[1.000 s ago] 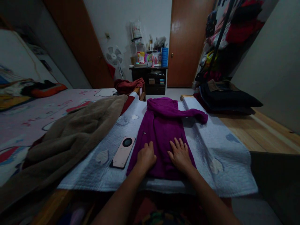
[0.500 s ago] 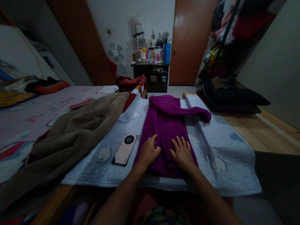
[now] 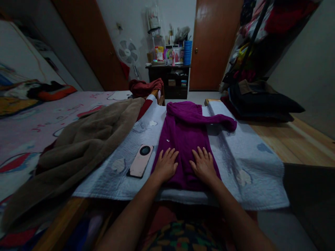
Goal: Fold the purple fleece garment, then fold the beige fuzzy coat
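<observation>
A purple long-sleeved garment lies partly folded on a pale blue quilted cloth. One of its sleeves sticks out to the right, and a small zipper pull shows on its left part. My left hand rests flat on the left side of the garment's near half, fingers spread. Opposite it, my right hand lies palm down on the right side, its fingers also apart. Neither hand grips the fabric. Just left of my left hand is a pink phone, camera side up.
A brown fleecy blanket drapes over the bed's edge at left. Dark folded clothes are stacked on a wooden surface at right. Beyond are a reddish cloth, a fan and a dark cabinet.
My left hand has spread out flat, where its fingers were partly curled with the index pointing. My right hand stays flat in about the same place. The view has tilted slightly.
</observation>
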`<state>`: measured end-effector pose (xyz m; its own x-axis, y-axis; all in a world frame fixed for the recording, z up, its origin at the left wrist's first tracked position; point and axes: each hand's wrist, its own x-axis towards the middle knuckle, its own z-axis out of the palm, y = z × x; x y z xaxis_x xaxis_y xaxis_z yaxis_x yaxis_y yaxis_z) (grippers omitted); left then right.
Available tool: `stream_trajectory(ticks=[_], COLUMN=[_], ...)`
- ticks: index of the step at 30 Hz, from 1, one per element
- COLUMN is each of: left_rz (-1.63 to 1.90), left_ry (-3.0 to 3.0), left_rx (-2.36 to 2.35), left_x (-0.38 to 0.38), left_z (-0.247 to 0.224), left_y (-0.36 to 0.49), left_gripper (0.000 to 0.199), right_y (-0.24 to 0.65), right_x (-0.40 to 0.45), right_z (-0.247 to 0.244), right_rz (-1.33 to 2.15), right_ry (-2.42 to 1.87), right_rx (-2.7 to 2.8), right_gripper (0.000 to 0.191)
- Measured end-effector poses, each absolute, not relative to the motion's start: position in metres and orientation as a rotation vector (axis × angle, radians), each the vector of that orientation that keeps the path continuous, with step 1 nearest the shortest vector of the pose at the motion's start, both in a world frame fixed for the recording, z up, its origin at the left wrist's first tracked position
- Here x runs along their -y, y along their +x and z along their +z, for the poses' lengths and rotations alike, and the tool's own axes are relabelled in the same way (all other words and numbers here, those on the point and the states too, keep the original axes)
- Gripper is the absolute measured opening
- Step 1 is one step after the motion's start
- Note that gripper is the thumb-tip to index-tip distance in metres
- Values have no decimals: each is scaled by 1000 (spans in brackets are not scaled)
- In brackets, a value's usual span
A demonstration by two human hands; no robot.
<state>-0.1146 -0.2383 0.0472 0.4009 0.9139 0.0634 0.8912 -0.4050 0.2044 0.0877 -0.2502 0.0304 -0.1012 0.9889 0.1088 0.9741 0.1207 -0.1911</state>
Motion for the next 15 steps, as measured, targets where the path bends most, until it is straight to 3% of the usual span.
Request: stream_trajectory(ticks=[9,15], left_rz=[237,415], left_ry=[2472,2353], left_rx=[-1593,-1565], left_x=[237,190], left_z=[41,71], left_y=[-118,-109], left_gripper=[55,29], right_y=[94,95], right_x=[253,255], right_z=[42,49], right_rz=[257,475], right_ry=[-1543,-1514], right_rx=[2139,2220], right_gripper=[36,42])
